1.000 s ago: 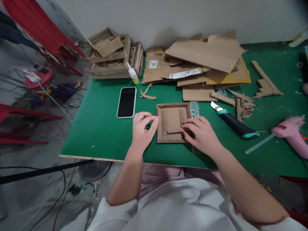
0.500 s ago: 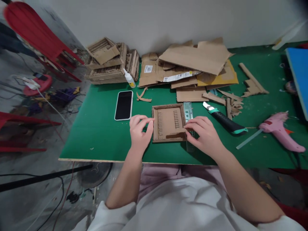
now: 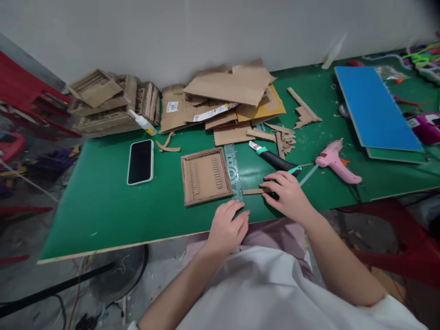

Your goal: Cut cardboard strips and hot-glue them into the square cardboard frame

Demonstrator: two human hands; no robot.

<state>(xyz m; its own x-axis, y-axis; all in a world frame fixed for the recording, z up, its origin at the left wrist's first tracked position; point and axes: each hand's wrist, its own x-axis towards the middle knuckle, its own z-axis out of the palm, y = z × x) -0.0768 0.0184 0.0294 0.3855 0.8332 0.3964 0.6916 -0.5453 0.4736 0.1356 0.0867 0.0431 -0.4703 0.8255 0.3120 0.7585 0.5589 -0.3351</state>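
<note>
A shallow square cardboard tray [image 3: 206,176] lies on the green table, with two rows of short ridged strips on its floor. A clear plastic ruler [image 3: 233,172] lies along its right side. My left hand [image 3: 228,225] rests at the table's front edge, fingers loosely bent and apart, the fingertips by the ruler's near end. Whether they touch the ruler I cannot tell. Right of the ruler, my right hand [image 3: 287,195] pinches a thin cardboard strip [image 3: 252,191], whose right end is hidden under the fingers. A utility knife [image 3: 275,158] lies just beyond that hand.
A phone [image 3: 140,162] lies left of the tray. Behind are a glue bottle [image 3: 142,123], stacked cardboard frames [image 3: 110,105] and cardboard sheets [image 3: 227,87]. A pink glue gun [image 3: 337,162] and a blue board [image 3: 374,107] are to the right.
The view has swung right. My left hand has left the tray's left side for the ruler's near end. My right hand has moved right, with the cardboard strip now outside the tray.
</note>
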